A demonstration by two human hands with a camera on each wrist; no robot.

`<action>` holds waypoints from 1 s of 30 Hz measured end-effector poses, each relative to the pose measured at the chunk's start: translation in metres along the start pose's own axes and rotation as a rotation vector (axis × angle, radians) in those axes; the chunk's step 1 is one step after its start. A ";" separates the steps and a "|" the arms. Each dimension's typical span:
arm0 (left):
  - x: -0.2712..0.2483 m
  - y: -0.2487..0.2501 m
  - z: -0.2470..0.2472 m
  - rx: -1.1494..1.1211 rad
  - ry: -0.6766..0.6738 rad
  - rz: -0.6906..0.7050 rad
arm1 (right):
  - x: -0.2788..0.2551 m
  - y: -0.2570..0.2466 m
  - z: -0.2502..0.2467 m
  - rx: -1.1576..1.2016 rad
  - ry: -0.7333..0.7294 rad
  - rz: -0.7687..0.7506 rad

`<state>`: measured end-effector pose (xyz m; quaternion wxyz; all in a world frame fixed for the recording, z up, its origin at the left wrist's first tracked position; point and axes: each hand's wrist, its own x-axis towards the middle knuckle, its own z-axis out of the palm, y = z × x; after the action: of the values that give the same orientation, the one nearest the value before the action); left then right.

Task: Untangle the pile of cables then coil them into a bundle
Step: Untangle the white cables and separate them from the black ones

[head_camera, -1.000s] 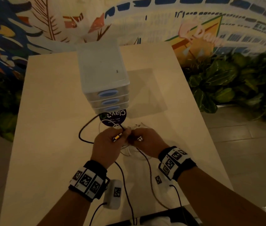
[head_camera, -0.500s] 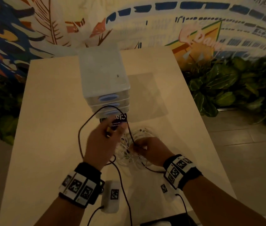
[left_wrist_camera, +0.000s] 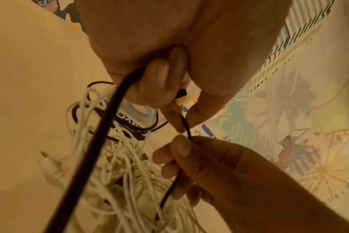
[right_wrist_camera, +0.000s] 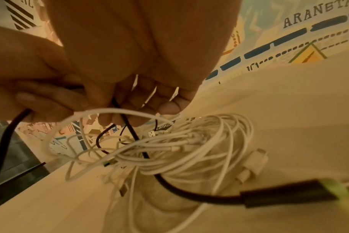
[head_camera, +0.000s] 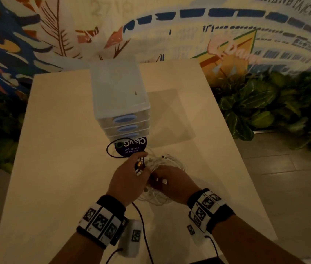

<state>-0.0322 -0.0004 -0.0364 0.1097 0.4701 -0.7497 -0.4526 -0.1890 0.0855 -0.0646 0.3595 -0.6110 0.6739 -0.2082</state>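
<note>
Hands | left hand pinches black cable | right hand pinches same cable above white cable tangle on table

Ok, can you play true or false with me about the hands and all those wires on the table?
1. The left hand pinches a thin black cable. True.
2. The right hand is flat on the table, holding nothing. False: its fingers pinch the same black cable.
3. Most wires in the cable pile are white. True.
4. The plastic drawer box has red handles. False: the handles are blue.
5. The drawer box sits on the table beyond the hands. True.
6. The cables are already coiled into a neat bundle. False: they lie in a loose tangle.
</note>
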 end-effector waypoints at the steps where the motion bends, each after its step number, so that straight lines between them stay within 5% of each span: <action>1: -0.001 0.002 -0.002 -0.001 0.027 0.026 | 0.000 0.001 0.003 -0.007 -0.008 0.025; 6: -0.004 0.012 -0.015 -0.078 0.241 0.145 | -0.001 0.018 0.013 0.059 -0.065 0.177; 15: -0.009 0.015 -0.042 -0.193 0.500 0.125 | 0.004 0.019 0.006 0.004 -0.068 0.191; 19: -0.008 0.008 -0.039 -0.250 0.455 0.062 | 0.006 0.023 0.001 0.068 -0.019 0.279; 23: -0.008 -0.011 -0.026 -0.163 0.294 0.023 | 0.001 0.025 -0.006 0.426 0.061 0.414; 30: 0.002 -0.041 -0.022 -0.025 0.221 -0.044 | 0.000 0.017 -0.018 0.382 0.255 0.265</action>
<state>0.0043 -0.0210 -0.0564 0.1877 0.5319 -0.7169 -0.4098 -0.2142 0.0855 -0.0650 0.4048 -0.4072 0.7362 -0.3582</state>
